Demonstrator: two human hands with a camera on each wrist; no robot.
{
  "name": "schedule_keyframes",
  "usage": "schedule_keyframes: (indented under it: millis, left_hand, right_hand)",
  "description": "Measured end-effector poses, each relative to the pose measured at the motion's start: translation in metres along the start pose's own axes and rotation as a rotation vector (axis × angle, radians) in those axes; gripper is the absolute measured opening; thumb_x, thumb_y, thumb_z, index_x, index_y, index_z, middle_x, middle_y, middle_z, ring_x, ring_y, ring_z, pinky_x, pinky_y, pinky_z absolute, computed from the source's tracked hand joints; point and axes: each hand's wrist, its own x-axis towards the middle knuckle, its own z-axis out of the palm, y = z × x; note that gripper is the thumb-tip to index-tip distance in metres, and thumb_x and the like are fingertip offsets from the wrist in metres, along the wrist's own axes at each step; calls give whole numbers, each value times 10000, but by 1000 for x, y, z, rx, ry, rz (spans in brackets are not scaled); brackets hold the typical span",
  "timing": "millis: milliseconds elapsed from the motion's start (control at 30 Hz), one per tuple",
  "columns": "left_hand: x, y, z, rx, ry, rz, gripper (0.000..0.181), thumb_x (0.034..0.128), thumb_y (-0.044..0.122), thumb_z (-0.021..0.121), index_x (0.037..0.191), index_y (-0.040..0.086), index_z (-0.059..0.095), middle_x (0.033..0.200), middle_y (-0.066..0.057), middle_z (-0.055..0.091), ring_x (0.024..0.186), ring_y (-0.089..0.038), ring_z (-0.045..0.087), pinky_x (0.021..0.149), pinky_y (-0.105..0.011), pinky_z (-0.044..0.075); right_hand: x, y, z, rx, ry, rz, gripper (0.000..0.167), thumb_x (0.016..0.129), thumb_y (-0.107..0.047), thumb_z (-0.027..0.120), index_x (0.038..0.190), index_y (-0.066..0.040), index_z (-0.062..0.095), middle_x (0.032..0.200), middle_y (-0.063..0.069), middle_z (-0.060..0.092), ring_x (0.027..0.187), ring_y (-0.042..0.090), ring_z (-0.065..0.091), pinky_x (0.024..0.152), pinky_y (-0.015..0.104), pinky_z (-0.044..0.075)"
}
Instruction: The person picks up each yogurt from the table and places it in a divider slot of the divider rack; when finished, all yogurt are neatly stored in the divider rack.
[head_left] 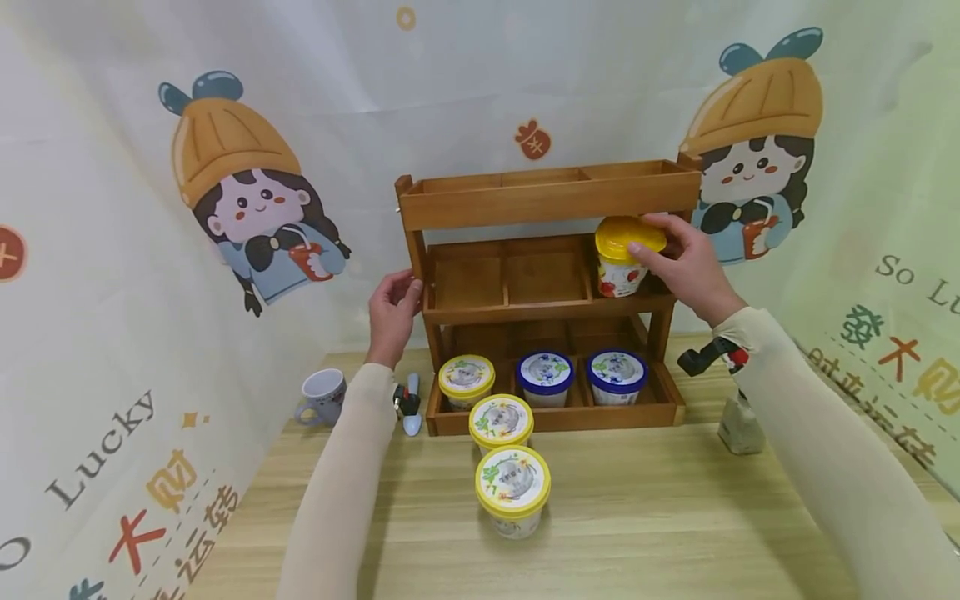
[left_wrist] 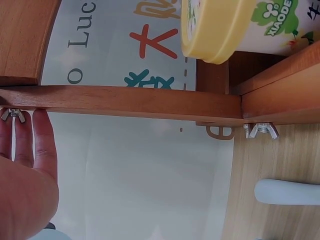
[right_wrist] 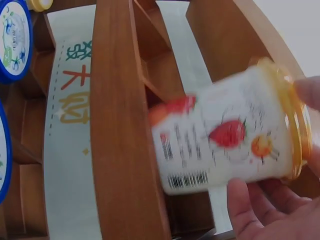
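Observation:
My right hand (head_left: 692, 265) grips a white tub (head_left: 619, 279) with a yellow lid and strawberry print by its lid. The tub is tilted at the right end of the middle tier of a wooden three-tier rack (head_left: 551, 200). In the right wrist view, the tub's (right_wrist: 215, 135) base lies over the tier's front board, partly inside the compartment. My left hand (head_left: 393, 315) touches the rack's left side. The left wrist view has its fingers (left_wrist: 45, 142) fairly straight, their tips against a wooden side bar (left_wrist: 130, 102) near a wing nut.
Two blue-lidded tubs (head_left: 545, 379) and a yellow-lidded tub (head_left: 466, 380) sit in the bottom tier. Two more yellow-lidded tubs (head_left: 513, 485) stand on the table before it. A mug (head_left: 324, 397) and a pale spoon (head_left: 412, 423) are at left, a small grey block (head_left: 741, 427) at right.

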Motion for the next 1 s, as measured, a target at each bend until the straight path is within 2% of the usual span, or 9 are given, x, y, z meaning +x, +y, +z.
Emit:
schedule_keyframes:
  millis: [133, 300, 533, 600, 767, 867, 1000]
  left_hand:
    - [2, 2, 2, 2, -3, -5, 377, 1057, 310, 667, 1379, 114, 651, 1257, -75, 683, 1077, -123, 665, 908, -258, 635]
    - [5, 4, 2, 1, -1, -1, 374, 1055, 316, 670, 1372, 118, 654, 1257, -74, 687, 1077, -126, 669, 917, -275, 637]
    - [6, 5, 1, -14, -5, 20, 374, 1054, 315, 672, 1369, 114, 657, 1222, -32, 689, 1068, -112, 665, 887, -230, 629]
    - [5, 4, 0, -18, -7, 16, 374, 1054, 312, 672, 1369, 112, 656, 1218, -22, 690, 1063, -109, 669, 876, -219, 628]
    - [1, 1, -1, -21, -4, -1, 367, 1054, 296, 672, 1363, 98, 656, 1213, -25, 689, 1052, -109, 674, 863, -211, 629]
    - [0, -1, -1, -21, -7, -2, 375, 1054, 304, 671, 1365, 96, 654, 1237, -54, 691, 1067, -113, 676, 884, -227, 632]
    - [0, -1, -1, -12, -15, 3, 390, 1053, 326, 669, 1373, 104, 649, 1280, -86, 689, 1096, -116, 679, 911, -255, 635]
  right_hand:
    - [0, 5, 0, 11, 41, 16, 586, 1040, -347, 690, 1538, -111, 491, 1511, 139, 543, 1195, 190, 559, 935, 71, 493]
    - [-2, 9, 0, 7, 53, 35, 598, 1028, -334, 711, 1528, -95, 486, 1507, 151, 551, 1215, 199, 568, 941, 63, 495]
    - [-14, 12, 1, -42, 35, 49, 615, 1022, -362, 715, 1519, -87, 480, 1474, 176, 553, 1148, 239, 564, 841, 52, 494]
    - [-18, 14, 1, -63, 35, 46, 601, 1017, -366, 721, 1499, -86, 498, 1450, 167, 556, 1128, 249, 556, 828, 81, 496]
    - [-25, 19, 3, -96, 23, 41, 599, 993, -368, 753, 1489, -116, 530, 1482, 134, 536, 1167, 259, 528, 894, 210, 475]
    - [-30, 20, 1, -95, 21, 46, 617, 981, -368, 768, 1501, -138, 530, 1528, 128, 516, 1204, 299, 543, 872, 177, 488]
    - [-36, 21, -5, -87, 8, 57, 646, 979, -361, 772, 1526, -140, 511, 1541, 152, 504, 1280, 388, 570, 792, 65, 503]
